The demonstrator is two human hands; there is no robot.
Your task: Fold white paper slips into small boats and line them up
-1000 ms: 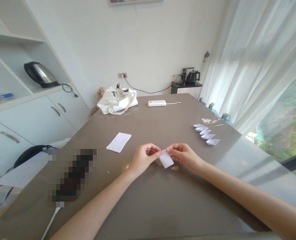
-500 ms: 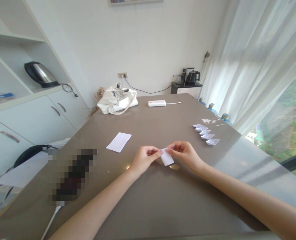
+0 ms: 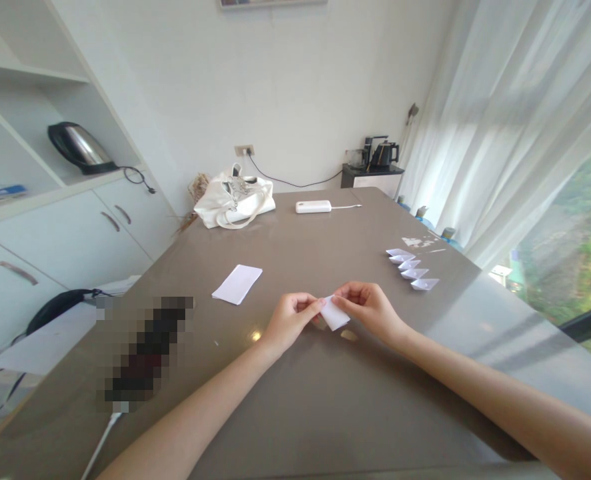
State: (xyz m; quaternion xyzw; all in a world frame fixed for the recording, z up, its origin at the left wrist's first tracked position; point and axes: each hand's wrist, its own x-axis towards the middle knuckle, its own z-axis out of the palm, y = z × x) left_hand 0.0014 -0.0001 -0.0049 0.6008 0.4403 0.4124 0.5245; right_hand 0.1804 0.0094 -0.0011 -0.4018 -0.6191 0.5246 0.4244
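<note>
A small folded sheet of white paper (image 3: 336, 315) is held up between my two hands, just above the table. My left hand (image 3: 295, 319) pinches its left upper edge with thumb and fingers. At its upper right, my right hand (image 3: 368, 308) pinches it the same way; the fingertips behind the paper are partly hidden. A stack of white paper sheets (image 3: 237, 285) lies to the left, beyond my left hand. Several folded white paper boats (image 3: 413, 274) stand in a slanting row to the right of my right hand.
The brown glossy table (image 3: 295, 413) bears a white bag (image 3: 235, 200) and a white power bank (image 3: 313, 207) with a short cable at its far side. A pixelated dark object (image 3: 148, 353) with a white cable lies at left. A curtain (image 3: 475, 133) hangs at right.
The paper has tilted slightly between my fingers, its lower edge shifting a little up and right. Both hands keep their pinch and have hardly moved.
</note>
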